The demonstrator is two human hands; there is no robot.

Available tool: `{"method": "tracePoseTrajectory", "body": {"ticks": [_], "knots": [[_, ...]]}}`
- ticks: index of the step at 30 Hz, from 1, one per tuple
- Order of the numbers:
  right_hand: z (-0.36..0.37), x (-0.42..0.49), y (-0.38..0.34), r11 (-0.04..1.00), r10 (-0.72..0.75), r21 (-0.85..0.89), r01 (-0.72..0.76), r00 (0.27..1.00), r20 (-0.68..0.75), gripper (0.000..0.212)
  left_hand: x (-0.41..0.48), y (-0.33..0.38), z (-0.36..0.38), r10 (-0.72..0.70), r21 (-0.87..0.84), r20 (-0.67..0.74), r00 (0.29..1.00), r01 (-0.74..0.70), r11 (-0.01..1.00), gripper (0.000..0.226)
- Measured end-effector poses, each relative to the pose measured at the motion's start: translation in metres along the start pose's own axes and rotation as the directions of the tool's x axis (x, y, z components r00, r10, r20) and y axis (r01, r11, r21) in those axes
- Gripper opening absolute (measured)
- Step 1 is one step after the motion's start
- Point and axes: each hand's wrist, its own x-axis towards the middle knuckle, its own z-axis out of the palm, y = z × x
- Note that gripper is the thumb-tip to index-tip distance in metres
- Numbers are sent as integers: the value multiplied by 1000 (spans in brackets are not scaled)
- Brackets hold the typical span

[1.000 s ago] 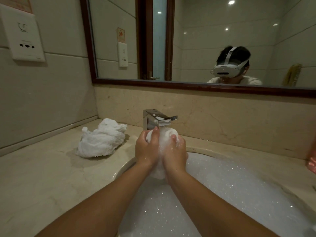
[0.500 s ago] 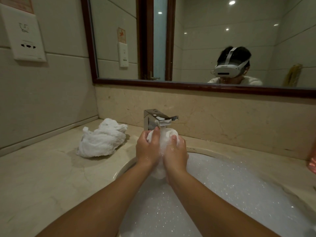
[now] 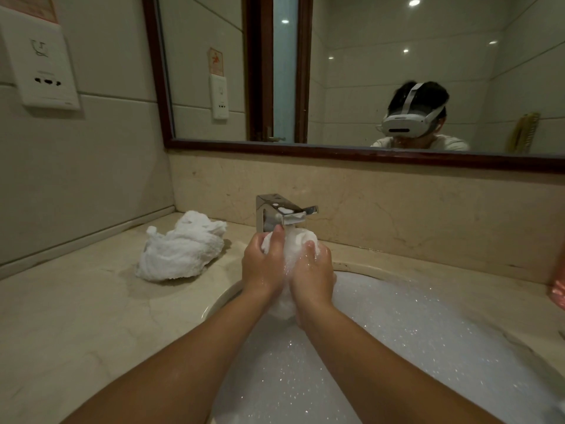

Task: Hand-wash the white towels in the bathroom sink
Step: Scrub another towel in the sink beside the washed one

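Over the back of the sink (image 3: 220, 296), directly below the faucet (image 3: 276, 213), both hands are wrapped around a bunched white towel (image 3: 299, 240). The left hand (image 3: 262, 266) grips its left side with the thumb laid up the cloth, and the right hand (image 3: 314, 275) grips the right side. The towel's lower end hangs between the wrists toward the suds (image 3: 397, 332) filling the basin. A second white towel (image 3: 182, 249) lies crumpled on the countertop (image 3: 76, 316), left of the faucet and apart from the basin. Risks noted: the fingertips sit just under the spout, so a vigorous rub could knock them against its metal edge. The foam appears to stand close to the rim, so plunging the bundle or forearms could push water onto the countertop. Soapy hands could lose their hold and drop the towel with a splash. Run-off could reach the second towel; whether that one is washed or waiting cannot be told. A wall socket (image 3: 42, 64) is mounted above the counter at left, so splashing that way merits care.
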Motion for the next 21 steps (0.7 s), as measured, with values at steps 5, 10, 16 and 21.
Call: {"method": "tracePoseTrajectory", "body": {"ticks": [5,10,16,21], "knots": [[-1,-1,0,1000,13,0,-13,1000,1,45,-1,0,0,-9,-8,6,1000,9,1000,28],[0,-1,-1,1000,24,5,-24,1000,-7,45,-1,0,0,-9,-11,6,1000,10,1000,28],[0,0,1,1000,20,2,-20,1000,-12,45,1,-2,-1,0,-9,5,1000,0,1000,28],[1,0,1,1000,9,7,-8,1000,-20,44,2,-3,0,-5,-6,-3,1000,5,1000,29]]}}
